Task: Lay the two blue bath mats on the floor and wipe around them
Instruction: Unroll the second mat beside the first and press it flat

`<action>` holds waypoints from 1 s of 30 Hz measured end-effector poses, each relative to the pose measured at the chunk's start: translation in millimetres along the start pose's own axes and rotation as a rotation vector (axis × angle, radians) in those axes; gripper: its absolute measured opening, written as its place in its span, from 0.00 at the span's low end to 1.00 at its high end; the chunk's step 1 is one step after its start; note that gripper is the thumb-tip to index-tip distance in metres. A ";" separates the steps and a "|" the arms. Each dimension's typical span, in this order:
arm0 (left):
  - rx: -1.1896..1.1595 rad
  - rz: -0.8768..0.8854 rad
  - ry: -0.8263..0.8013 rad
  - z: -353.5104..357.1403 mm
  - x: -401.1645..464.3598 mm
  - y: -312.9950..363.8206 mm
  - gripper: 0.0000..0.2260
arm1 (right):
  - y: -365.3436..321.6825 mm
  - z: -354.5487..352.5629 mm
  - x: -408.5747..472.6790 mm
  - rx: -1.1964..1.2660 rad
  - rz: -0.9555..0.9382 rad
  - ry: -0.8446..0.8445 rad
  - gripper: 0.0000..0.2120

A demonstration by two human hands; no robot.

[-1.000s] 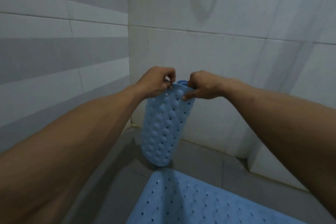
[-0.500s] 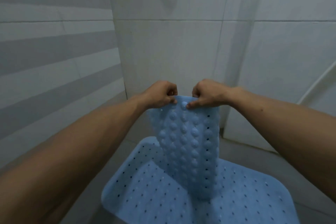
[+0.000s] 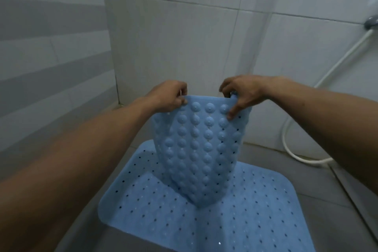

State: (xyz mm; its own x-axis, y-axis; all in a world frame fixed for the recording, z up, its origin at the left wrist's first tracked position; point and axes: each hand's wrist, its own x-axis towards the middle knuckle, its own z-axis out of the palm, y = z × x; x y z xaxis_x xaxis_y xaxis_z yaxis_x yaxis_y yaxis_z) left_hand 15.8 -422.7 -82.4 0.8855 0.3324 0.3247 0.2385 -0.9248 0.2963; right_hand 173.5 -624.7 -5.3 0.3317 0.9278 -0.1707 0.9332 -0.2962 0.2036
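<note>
One blue bath mat point(image 3: 235, 221) lies flat on the grey floor point(image 3: 319, 172), perforated face up, its far-left corner near the wall corner. Above it hangs the second blue bath mat point(image 3: 200, 149), suction cups facing the camera, lower end just over the flat mat; contact cannot be confirmed. The left hand point(image 3: 167, 96) and right hand point(image 3: 241, 94) each pinch its top edge with curled fingers, before the tiled wall point(image 3: 184, 37) and white shower hose point(image 3: 306, 157).

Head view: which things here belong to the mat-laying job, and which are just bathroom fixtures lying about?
Part of the job:
- hanging blue mat, suction cups facing the camera
- left hand and right hand, gripping its top edge
- flat blue mat on the floor

Just there:
- white shower hose
- tiled walls
</note>
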 end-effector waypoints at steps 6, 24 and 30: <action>-0.065 0.002 0.104 -15.0 -25.8 0.9 0.05 | -41.1 -8.9 -14.9 -0.161 0.120 -0.023 0.26; -0.198 -0.122 0.377 -99.4 -68.4 12.5 0.08 | -109.1 -17.7 -86.5 0.082 0.488 -0.004 0.26; -0.427 -0.473 0.589 -99.3 -68.7 9.1 0.10 | -122.8 -28.5 -88.7 0.093 0.528 0.020 0.27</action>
State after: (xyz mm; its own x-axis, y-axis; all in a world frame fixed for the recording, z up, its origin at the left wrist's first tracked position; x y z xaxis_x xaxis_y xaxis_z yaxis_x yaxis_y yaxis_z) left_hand -82.4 -435.6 -12.8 0.3521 0.8152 0.4599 0.2546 -0.5562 0.7911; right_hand 25.6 -664.1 12.3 0.7573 0.6512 -0.0493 0.6488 -0.7417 0.1701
